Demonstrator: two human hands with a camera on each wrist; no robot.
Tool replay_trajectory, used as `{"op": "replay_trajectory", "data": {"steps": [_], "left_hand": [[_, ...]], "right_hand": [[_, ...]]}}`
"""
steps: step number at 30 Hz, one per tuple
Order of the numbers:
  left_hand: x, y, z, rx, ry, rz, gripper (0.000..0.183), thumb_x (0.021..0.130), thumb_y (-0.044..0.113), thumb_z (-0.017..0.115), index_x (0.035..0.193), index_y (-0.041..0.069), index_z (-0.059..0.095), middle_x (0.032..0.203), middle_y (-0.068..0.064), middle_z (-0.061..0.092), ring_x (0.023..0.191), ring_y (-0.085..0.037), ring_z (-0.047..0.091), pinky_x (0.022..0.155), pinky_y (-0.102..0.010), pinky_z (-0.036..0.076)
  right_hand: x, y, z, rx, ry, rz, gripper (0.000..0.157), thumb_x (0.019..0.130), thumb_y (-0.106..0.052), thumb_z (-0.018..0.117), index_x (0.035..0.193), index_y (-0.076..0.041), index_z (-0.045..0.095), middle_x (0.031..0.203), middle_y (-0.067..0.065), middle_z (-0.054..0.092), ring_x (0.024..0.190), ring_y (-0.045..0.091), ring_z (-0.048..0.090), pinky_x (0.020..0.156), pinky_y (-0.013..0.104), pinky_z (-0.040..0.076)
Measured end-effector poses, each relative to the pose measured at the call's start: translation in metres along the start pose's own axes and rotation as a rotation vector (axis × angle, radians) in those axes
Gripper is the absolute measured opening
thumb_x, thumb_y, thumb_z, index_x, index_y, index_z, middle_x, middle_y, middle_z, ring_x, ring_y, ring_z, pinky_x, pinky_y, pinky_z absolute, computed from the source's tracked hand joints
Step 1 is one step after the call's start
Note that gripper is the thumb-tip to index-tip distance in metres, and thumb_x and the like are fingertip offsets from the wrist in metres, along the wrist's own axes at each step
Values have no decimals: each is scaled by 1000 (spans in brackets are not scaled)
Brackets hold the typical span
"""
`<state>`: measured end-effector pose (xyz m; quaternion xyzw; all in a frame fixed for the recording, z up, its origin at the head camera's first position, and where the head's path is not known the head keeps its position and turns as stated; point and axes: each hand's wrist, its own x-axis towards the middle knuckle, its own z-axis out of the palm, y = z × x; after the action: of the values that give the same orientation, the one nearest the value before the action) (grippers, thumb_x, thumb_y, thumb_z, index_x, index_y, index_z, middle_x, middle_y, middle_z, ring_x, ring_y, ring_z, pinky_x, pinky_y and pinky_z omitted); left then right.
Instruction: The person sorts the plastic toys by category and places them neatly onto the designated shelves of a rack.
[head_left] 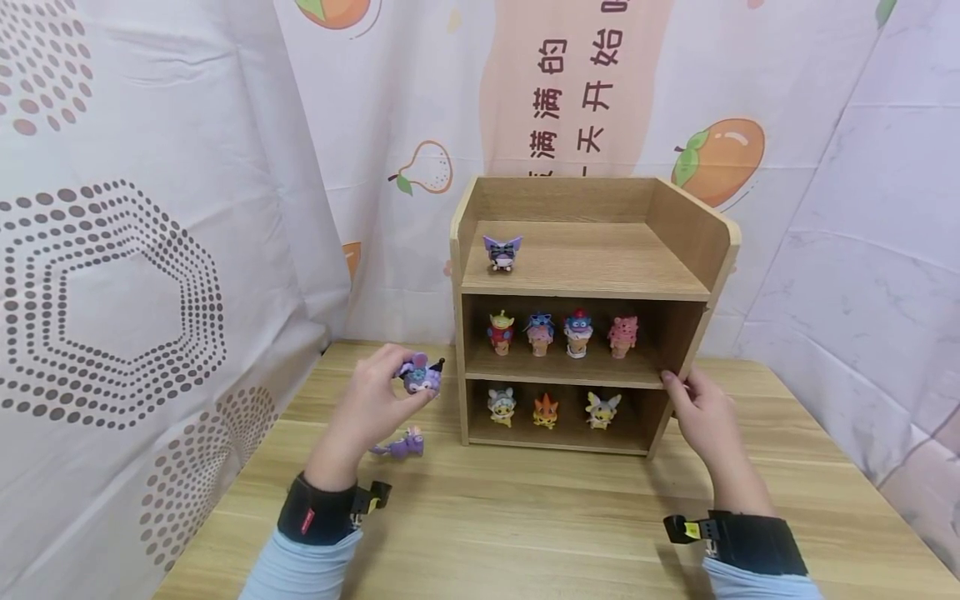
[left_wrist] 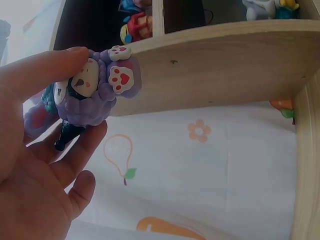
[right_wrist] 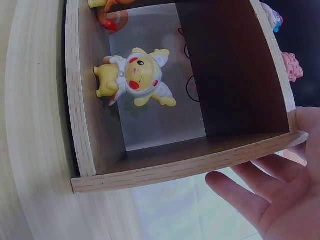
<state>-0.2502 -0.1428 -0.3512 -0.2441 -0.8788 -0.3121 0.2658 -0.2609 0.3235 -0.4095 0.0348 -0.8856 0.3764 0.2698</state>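
Note:
My left hand (head_left: 375, 400) pinches a purple figurine (head_left: 421, 376) between thumb and fingers, just left of the shelf. In the left wrist view this figurine (left_wrist: 92, 90) shows a white face, a dark pointed cap and paw prints in red and white. My right hand (head_left: 705, 408) grips the right side panel of the wooden shelf (head_left: 585, 290), thumb on its front edge. The right wrist view has the fingers (right_wrist: 240, 195) along the panel's outer side. Another purple figurine (head_left: 405, 444) lies on the table below my left hand.
On the shelf's top board stands a purple figurine with pointed ears (head_left: 502, 252). Several figurines, including a pink one (head_left: 622, 337), line the middle level. The bottom level holds three, with an orange one (head_left: 546, 411) in the middle. A printed curtain (head_left: 397, 92) hangs behind the table (head_left: 480, 517).

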Motion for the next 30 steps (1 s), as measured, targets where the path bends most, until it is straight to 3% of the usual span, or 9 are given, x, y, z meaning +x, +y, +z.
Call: {"op": "replay_trajectory", "data": {"steps": [8,18,23,30], "left_hand": [[-1,7,5,-13,-18,40,42,78,20,90,113,10,69,112,-2,68,103,-22,63,100,-55,40],[-1,12,13,-24,-27,105,41,78,19,90,112,10,69,108,0,68,97,-17,63,90,-45,40],[-1,18,19,-31,-42,117,41,77,19,91,111,10,70,106,0,68,96,-16,62,90,-45,41],[-3,29,29,-59,-32,214,45,74,17,92,111,8,68,108,-2,69,100,-18,63,92,-48,45]], "right_hand": [[0,0,1,32,-3,3,42,108,-37,50,123,0,63,124,30,64,108,46,66,62,14,51],[0,1,1,30,-3,-2,43,108,-38,49,124,0,63,123,30,65,106,45,67,62,15,51],[0,0,1,36,-5,-2,43,108,-37,49,126,0,62,123,30,64,106,46,66,62,15,51],[-1,-1,1,39,-14,7,44,108,-37,49,126,1,62,124,31,64,107,46,66,63,15,51]]}}
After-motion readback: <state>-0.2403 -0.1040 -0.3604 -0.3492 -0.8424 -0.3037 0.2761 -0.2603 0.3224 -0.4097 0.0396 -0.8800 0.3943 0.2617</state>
